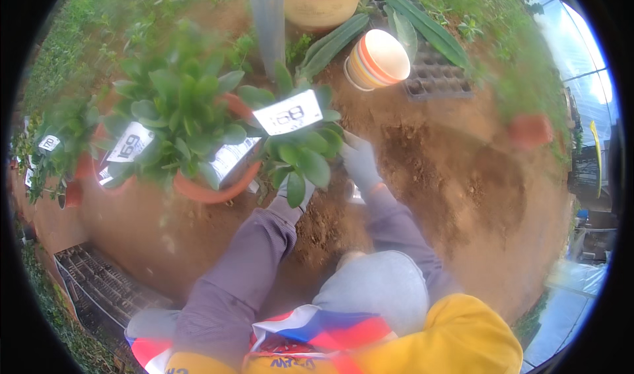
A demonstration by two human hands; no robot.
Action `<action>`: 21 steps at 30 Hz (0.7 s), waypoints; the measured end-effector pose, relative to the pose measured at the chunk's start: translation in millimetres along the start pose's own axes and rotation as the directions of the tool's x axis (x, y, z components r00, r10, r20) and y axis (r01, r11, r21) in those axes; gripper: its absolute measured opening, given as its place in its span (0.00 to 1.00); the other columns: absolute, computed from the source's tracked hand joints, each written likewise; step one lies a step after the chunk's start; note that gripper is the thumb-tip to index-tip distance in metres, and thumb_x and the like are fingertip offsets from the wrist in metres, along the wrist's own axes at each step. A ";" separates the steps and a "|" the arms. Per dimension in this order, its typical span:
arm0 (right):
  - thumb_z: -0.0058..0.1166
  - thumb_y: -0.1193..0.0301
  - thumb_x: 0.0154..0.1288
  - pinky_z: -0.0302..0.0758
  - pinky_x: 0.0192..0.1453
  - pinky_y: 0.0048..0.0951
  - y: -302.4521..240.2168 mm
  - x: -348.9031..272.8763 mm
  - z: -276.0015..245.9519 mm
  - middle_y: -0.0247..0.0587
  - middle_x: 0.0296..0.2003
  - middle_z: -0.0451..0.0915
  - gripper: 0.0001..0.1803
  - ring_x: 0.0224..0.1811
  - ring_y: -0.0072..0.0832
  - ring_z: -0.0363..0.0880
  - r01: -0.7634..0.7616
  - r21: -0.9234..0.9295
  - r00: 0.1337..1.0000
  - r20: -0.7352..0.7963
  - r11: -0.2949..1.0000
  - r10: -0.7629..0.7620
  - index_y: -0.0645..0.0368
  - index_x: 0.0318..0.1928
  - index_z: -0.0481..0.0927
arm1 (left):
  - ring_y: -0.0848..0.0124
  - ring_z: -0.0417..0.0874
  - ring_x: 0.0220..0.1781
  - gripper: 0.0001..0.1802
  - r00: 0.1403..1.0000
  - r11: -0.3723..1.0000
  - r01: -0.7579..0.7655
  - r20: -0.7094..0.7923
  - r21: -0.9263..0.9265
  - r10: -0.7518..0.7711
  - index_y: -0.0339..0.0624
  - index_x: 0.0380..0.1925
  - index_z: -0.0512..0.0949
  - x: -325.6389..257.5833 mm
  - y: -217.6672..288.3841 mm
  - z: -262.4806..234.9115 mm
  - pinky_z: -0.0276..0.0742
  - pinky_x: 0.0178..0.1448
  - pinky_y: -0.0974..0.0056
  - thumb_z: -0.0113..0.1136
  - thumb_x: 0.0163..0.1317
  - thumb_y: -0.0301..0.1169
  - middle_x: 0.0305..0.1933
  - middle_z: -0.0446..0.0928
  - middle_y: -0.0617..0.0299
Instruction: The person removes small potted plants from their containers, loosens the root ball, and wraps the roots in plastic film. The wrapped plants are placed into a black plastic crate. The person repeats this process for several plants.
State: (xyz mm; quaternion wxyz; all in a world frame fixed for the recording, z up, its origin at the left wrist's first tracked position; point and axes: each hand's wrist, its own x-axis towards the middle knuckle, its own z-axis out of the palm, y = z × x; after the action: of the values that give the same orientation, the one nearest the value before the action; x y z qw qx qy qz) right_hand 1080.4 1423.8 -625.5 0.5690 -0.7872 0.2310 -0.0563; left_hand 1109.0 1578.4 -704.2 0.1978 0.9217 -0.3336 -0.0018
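A green succulent plant (300, 153) with thick oval leaves and a white tag (288, 113) stands in front of me. From below left, my left hand (295, 191), in a pale grey glove, closes on the plant's base; leaves hide most of its fingers. On the opposite side my right hand (360, 161), also gloved, is closed against the plant, fingertips partly behind the foliage. Whatever holds the roots is hidden under the leaves. A small white object (355, 193) lies by my right wrist, too blurred to name.
Several tagged succulents in terracotta pots (221, 190) crowd the left. A striped cream-and-orange pot (378, 60) sits tilted beside a black seedling tray (436, 77). Loose brown soil (436, 196) lies at right. A grey post (267, 27) rises ahead. More trays (105, 285) are lower left.
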 end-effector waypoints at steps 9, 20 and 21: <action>0.52 0.72 0.68 0.77 0.34 0.24 6.8 -37.9 -57.8 0.35 0.32 0.83 0.20 0.29 0.20 0.79 0.180 -0.416 0.889 -0.319 0.891 -0.329 0.67 0.57 0.80 | 0.72 0.82 0.51 0.18 0.870 0.171 0.487 0.457 -0.857 -0.185 0.40 0.53 0.81 53.0 68.9 -17.4 0.77 0.57 0.69 0.68 0.62 0.26 0.49 0.83 0.61; 0.37 0.58 0.79 0.78 0.37 0.47 149.2 17.7 -117.3 0.53 0.37 0.85 0.21 0.36 0.49 0.84 -0.281 -0.403 0.876 -0.479 0.871 0.061 0.59 0.46 0.80 | 0.67 0.80 0.58 0.33 0.885 0.153 0.445 0.407 -0.882 -0.228 0.36 0.66 0.68 45.7 88.6 -11.2 0.76 0.63 0.65 0.69 0.61 0.29 0.58 0.78 0.53; 0.36 0.57 0.80 0.79 0.38 0.47 164.7 18.7 -115.9 0.53 0.37 0.85 0.22 0.37 0.49 0.84 -0.381 -0.328 0.865 -0.457 0.865 0.207 0.59 0.46 0.80 | 0.66 0.80 0.58 0.35 0.852 0.165 0.498 0.444 -0.852 -0.276 0.36 0.66 0.67 46.5 89.3 -9.1 0.76 0.63 0.65 0.69 0.60 0.30 0.58 0.78 0.52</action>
State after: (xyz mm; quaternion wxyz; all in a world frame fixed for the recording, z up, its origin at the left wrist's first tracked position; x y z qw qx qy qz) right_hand 1006.9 1274.5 -740.5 0.3332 -0.8130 0.4707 -0.0800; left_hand 1091.5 1490.6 -657.1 0.6653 0.6658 -0.0349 -0.3359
